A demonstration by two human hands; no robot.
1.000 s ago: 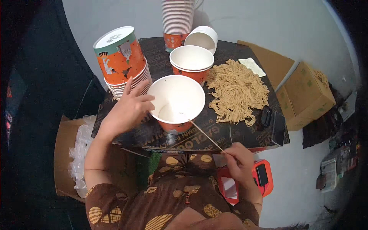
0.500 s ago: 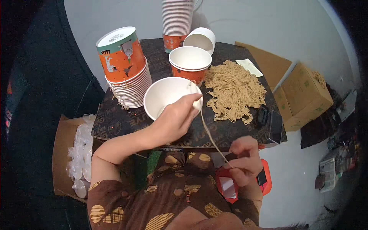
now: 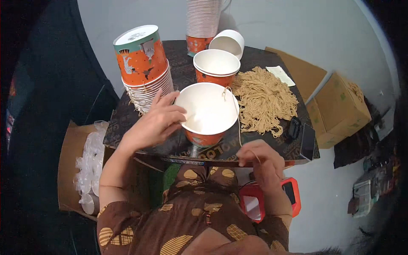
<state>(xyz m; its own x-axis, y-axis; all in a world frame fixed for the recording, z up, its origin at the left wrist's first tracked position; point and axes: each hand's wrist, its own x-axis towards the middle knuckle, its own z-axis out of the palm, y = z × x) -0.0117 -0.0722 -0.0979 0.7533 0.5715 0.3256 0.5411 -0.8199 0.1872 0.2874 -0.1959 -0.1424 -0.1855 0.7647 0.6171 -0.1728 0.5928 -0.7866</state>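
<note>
The white paper cup (image 3: 207, 111) with an orange outer wall stands at the near edge of the dark tabletop (image 3: 178, 59), tilted a little toward the person. A thin tan string (image 3: 238, 123) hangs from a hole at its far rim and runs down over the rim to the right hand (image 3: 261, 161), whose grip is pinched together on the string's lower end, just off the tabletop's front edge. The left hand (image 3: 155, 123) lies against the cup's left side, fingers curled around the wall and the rim, steadying it.

As a judgement, the string looks fastened at one point of the rim only; the opposite side shows no string, so the threading seems partly done, with the free end yet to be fixed.

Just behind stands another open cup (image 3: 216, 66) of the same kind, and behind that a white one lying on its side (image 3: 228, 41). To the left is a leaning stack of cups (image 3: 146, 72), and a tall stack (image 3: 203, 21) stands at the back. A heap of tan strings (image 3: 263, 100) lies to the right of the cup.
</note>
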